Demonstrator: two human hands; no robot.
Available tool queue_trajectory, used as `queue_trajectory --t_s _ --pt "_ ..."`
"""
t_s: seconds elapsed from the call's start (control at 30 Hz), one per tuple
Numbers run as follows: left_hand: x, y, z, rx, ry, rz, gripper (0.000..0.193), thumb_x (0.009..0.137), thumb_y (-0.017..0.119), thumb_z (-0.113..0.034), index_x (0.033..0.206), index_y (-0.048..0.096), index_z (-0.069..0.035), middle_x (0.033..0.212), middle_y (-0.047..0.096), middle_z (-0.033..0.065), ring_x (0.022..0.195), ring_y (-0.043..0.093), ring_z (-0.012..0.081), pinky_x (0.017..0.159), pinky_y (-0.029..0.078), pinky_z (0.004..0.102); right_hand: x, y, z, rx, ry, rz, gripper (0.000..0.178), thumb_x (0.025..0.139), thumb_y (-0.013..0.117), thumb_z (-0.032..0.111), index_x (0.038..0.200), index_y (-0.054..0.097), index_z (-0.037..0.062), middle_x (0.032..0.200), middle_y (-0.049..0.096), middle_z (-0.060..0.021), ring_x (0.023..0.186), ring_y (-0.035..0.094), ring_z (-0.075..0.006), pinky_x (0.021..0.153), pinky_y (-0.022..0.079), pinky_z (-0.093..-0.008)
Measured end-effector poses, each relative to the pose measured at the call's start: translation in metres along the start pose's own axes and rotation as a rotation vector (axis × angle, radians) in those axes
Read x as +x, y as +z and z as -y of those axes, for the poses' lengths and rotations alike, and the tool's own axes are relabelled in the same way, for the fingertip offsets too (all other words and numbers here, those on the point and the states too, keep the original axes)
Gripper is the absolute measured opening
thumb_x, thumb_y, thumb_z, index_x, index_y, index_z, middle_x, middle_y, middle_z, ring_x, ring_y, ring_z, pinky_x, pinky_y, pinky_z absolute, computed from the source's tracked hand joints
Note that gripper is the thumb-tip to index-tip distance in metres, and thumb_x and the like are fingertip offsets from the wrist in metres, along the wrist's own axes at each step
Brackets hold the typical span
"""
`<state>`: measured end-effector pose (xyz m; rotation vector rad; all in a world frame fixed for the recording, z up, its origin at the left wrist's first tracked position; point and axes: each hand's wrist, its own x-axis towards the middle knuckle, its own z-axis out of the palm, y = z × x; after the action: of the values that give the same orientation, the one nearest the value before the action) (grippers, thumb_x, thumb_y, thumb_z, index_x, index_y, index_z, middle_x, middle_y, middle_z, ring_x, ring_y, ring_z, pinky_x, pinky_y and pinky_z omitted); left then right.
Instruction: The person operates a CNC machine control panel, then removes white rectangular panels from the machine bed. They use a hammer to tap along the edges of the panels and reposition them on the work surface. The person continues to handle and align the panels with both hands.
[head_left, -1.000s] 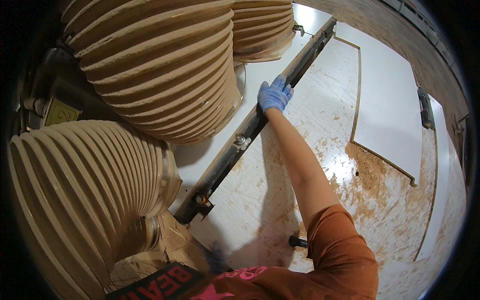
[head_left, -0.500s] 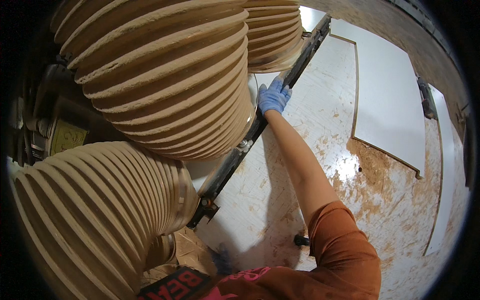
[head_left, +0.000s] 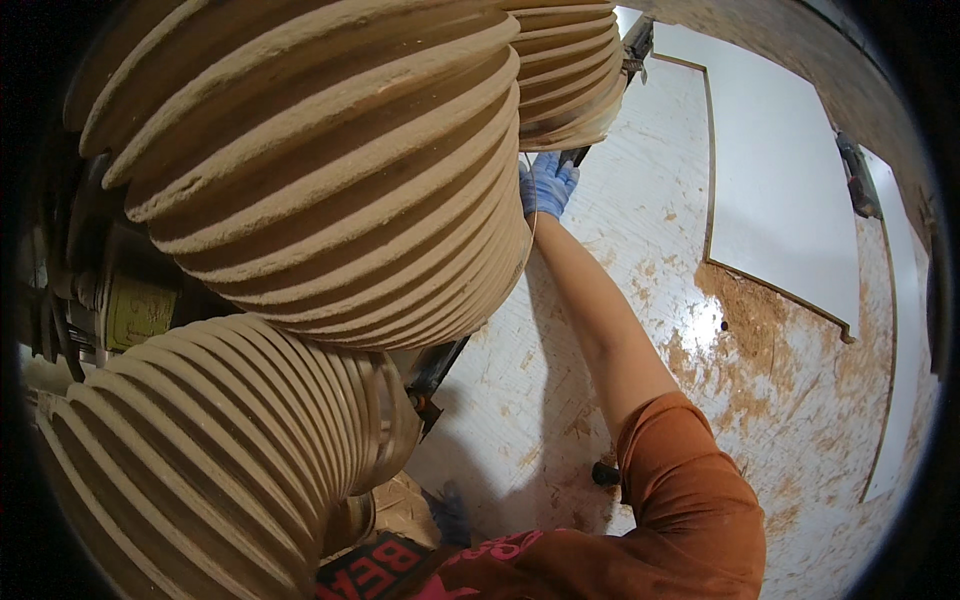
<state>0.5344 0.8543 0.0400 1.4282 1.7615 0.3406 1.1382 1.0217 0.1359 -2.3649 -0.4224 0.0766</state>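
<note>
My right hand (head_left: 550, 187), in a light blue glove, reaches forward with its fingers stretched out. It lies at the black rail (head_left: 437, 368) that runs slantwise along the machine. A big ribbed, dust-coated hose (head_left: 340, 180) hides the hand's left edge and much of the rail. Just beyond the fingers hangs another ribbed hose (head_left: 570, 70). Low down, beside my body, a dim blue shape (head_left: 450, 512) looks like my gloved left hand; shadow hides its fingers.
A third ribbed hose (head_left: 220, 420) fills the lower left. Sawdust (head_left: 755, 320) is scattered over the white surface (head_left: 500, 420) at right. A notched white panel (head_left: 780, 180), a narrow white strip (head_left: 895, 350) and a dark tool (head_left: 858, 178) lie there. Near my elbow is a black knob (head_left: 604, 473).
The view has shifted, so the big hose looks larger and covers more of the rail and the edge of my right hand. That hand stays at the rail.
</note>
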Motion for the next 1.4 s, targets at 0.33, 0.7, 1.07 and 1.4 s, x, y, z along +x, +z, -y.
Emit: queue_trajectory --t_s 0.33,0.7,1.07,1.4 --pt "-0.003 -0.009 0.006 0.020 0.015 -0.011 0.066 0.099 0.048 -0.037 0.150 0.022 -0.003 0.152 0.029 0.0151 0.134 0.035 0.0233 0.111 0.028 0.0359 0.004 0.003 -0.018 0.021 -0.141 -0.074 0.073 0.091 0.046 0.047 0.142 0.034 -0.0030 0.149 0.034 -0.0227 0.135 0.032 -0.0456 0.114 0.014 -0.0516" --pt "-0.011 -0.024 0.021 0.035 0.039 -0.053 0.066 0.099 0.048 -0.037 0.150 0.022 -0.003 0.151 0.030 0.0151 0.134 0.035 0.0235 0.111 0.028 0.0358 0.014 0.009 -0.040 0.110 -0.315 -0.157 0.059 0.088 0.049 0.038 0.133 0.047 0.0001 0.143 0.042 -0.0214 0.131 0.039 -0.0458 0.113 0.017 -0.0521" --pt "-0.008 -0.031 0.031 0.055 0.061 -0.092 0.066 0.099 0.048 -0.037 0.150 0.022 -0.003 0.151 0.031 0.0152 0.133 0.036 0.0237 0.111 0.028 0.0358 0.023 -0.002 -0.049 -0.001 -0.328 -0.027 0.059 0.085 0.050 0.033 0.138 0.044 0.0079 0.144 0.041 -0.0157 0.136 0.031 -0.0378 0.114 0.015 -0.0501" --pt "-0.001 -0.024 0.029 0.094 0.068 -0.085 0.066 0.099 0.048 -0.037 0.150 0.022 -0.003 0.151 0.031 0.0153 0.133 0.037 0.0238 0.111 0.028 0.0357 0.024 -0.008 -0.055 -0.070 -0.308 0.062 0.058 0.084 0.052 0.033 0.138 0.046 0.0118 0.147 0.038 -0.0119 0.138 0.029 -0.0344 0.115 0.013 -0.0509"
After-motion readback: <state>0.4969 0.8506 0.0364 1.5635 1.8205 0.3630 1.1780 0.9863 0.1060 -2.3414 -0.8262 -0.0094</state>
